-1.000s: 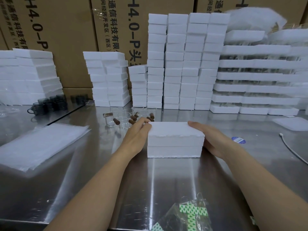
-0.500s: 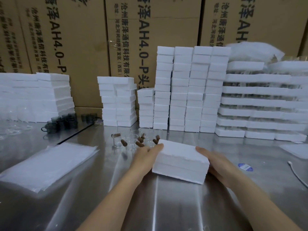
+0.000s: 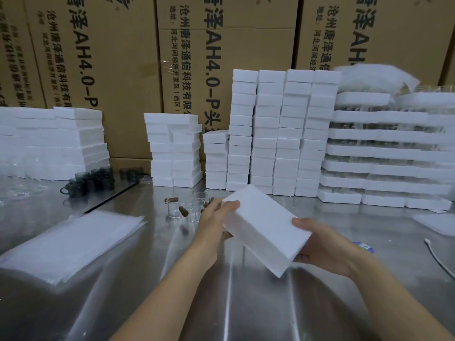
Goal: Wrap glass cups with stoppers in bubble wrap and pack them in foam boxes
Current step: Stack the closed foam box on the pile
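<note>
A closed white foam box hangs tilted above the steel table, its far left corner raised. My left hand grips its left end, thumb on top. My right hand holds the right end from below, thumb on the top edge. Just behind my left hand stand several clear glass cups with brown stoppers. A stack of bubble wrap sheets lies on the table at the left.
Tall stacks of white foam boxes line the back of the steel table, more at the left and right. Dark cups sit back left. A white cable lies far right. Cardboard cartons stand behind.
Both hands have lifted the foam box off the table and tilted it, the left end rising. The camera has tipped upward.
</note>
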Available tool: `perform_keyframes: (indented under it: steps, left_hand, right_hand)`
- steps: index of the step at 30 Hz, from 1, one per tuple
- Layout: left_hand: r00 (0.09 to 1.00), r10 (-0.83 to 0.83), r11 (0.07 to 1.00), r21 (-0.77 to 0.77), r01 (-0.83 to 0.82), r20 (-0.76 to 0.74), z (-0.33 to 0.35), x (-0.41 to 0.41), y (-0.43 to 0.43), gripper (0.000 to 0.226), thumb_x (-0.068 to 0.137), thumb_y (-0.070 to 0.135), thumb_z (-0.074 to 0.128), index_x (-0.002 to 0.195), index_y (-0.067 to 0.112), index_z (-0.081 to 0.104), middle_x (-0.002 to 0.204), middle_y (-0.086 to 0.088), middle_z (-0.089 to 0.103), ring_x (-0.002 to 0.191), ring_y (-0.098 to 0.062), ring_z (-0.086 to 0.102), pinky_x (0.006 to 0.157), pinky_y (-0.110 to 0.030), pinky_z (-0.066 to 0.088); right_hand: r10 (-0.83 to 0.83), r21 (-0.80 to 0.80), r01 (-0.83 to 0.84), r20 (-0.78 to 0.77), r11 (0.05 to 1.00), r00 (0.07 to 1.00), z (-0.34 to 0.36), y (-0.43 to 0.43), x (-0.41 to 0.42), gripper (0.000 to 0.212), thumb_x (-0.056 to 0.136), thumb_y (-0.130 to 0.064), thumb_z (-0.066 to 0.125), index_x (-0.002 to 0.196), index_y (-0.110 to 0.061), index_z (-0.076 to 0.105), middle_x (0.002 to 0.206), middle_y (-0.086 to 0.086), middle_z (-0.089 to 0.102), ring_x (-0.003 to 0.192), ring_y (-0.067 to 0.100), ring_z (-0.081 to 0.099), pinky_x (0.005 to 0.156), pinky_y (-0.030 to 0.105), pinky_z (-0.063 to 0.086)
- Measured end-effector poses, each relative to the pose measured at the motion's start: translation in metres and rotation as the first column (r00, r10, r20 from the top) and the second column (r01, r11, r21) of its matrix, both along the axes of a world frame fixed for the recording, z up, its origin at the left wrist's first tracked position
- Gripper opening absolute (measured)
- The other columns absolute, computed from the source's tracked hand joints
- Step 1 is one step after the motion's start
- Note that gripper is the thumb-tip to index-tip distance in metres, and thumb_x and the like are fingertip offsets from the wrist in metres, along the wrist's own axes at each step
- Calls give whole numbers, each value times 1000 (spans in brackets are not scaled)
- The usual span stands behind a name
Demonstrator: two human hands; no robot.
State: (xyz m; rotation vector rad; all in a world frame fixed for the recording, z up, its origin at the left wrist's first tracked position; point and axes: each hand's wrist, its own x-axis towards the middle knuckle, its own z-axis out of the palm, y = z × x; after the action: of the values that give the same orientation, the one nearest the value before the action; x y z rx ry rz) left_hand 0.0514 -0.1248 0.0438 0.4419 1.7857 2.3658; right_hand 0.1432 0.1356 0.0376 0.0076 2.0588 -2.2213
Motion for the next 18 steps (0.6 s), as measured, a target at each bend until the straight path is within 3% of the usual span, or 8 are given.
perform_keyframes:
  steps: [3, 5, 7, 8, 10, 12, 15, 18]
  left_hand:
    - [999, 19, 993, 115, -24, 42, 3, 3, 2, 69, 63, 60, 89, 124, 34, 67, 124, -2, 78, 106, -23, 78, 87, -38, 62]
    - [997, -5, 988, 156, -6, 75, 4, 7, 5, 93, 68, 60, 95, 145, 39, 48, 123, 6, 79, 109, -24, 79, 100, -45, 61]
    - [988, -113, 988, 118, 101, 105, 5, 18, 10, 104, 73, 58, 92, 158, 46, 34, 139, 2, 71, 118, -32, 75, 96, -47, 63]
    - [978, -173, 983, 81, 165, 114, 6, 26, 14, 94, 80, 59, 86, 159, 44, 38, 146, -4, 66, 120, -34, 73, 92, -49, 65]
    - [962, -246, 969, 46, 243, 118, 6, 40, 22, 64, 93, 69, 69, 147, 35, 61, 138, -8, 71, 116, -32, 76, 89, -52, 65]
    - [966, -215, 976, 57, 209, 144, 3, 43, 28, 64, 90, 80, 59, 132, 33, 72, 123, -4, 80, 110, -26, 79, 93, -52, 64]
    - [984, -168, 986, -3, 168, 51, -3, 39, 31, 58, 88, 76, 68, 136, 44, 64, 119, 7, 80, 107, -14, 78, 99, -44, 63]
    - [999, -18, 999, 33, 17, 34, -7, 35, 30, 47, 88, 58, 77, 130, 43, 65, 114, 11, 79, 100, -9, 77, 83, -27, 63]
  right_hand:
    - [3, -16, -4, -74, 1000, 997, 4, -19, -2, 73, 72, -50, 86, 135, -21, 67, 135, 11, 70, 116, 25, 70, 89, 36, 60]
    - [-165, -11, 166, -204, 986, 965, 6, -39, -7, 75, 74, -55, 78, 139, -24, 59, 136, 7, 70, 117, 22, 71, 86, 34, 61]
    - [-327, -92, 314, -291, 945, 899, 5, -58, -12, 73, 72, -59, 74, 136, -29, 57, 133, 2, 70, 115, 21, 71, 82, 37, 62]
    - [-374, -139, 348, -310, 927, 874, 5, -64, -13, 72, 72, -61, 74, 135, -31, 56, 130, 0, 71, 113, 21, 73, 81, 38, 62]
    - [-419, -164, 386, -355, 908, 836, 3, -71, -13, 68, 74, -64, 73, 134, -39, 53, 118, -5, 75, 103, 20, 77, 74, 36, 63]
    - [-437, -131, 423, -419, 897, 796, 1, -74, -11, 60, 77, -64, 72, 130, -49, 51, 105, -15, 77, 94, 17, 78, 70, 32, 62]
    - [-410, -79, 429, -490, 900, 769, -3, -80, -13, 50, 83, -63, 68, 127, -56, 46, 107, -23, 76, 98, 11, 77, 70, 28, 63]
    - [-361, -66, 371, -445, 926, 820, -6, -86, -18, 54, 79, -76, 63, 129, -61, 50, 121, -16, 74, 106, 16, 76, 80, 36, 63]
